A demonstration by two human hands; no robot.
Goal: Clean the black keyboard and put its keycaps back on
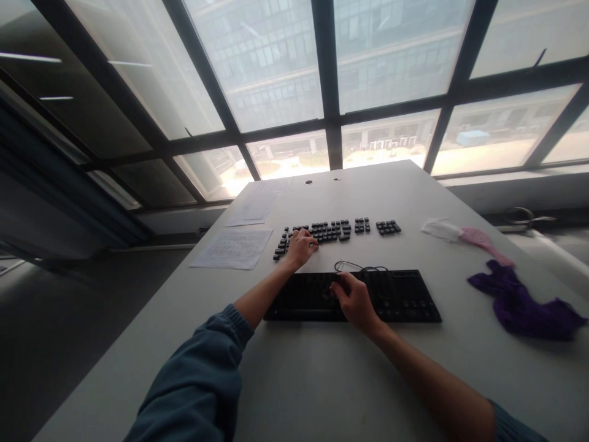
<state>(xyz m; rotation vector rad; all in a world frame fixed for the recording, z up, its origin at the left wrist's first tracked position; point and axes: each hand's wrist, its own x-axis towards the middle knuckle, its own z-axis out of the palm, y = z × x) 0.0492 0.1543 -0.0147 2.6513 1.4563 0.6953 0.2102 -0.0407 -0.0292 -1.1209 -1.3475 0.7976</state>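
Black keyboard (pixel 400 298) lies beneath the right grip (pixel 355 301), pinched together; left grip (pixel 301 248), at loose keycaps (pixel 332 232), unclear.

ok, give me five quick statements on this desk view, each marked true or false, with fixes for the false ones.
1. The left hand is at the loose keycaps. True.
2. The purple cloth lies to the right of the black keyboard. True.
3. The right hand is over the purple cloth. False: it is over the black keyboard.
4. The papers lie to the left of the loose keycaps. True.
5. The loose keycaps lie on the person's side of the black keyboard. False: they lie beyond it, on the side toward the windows.
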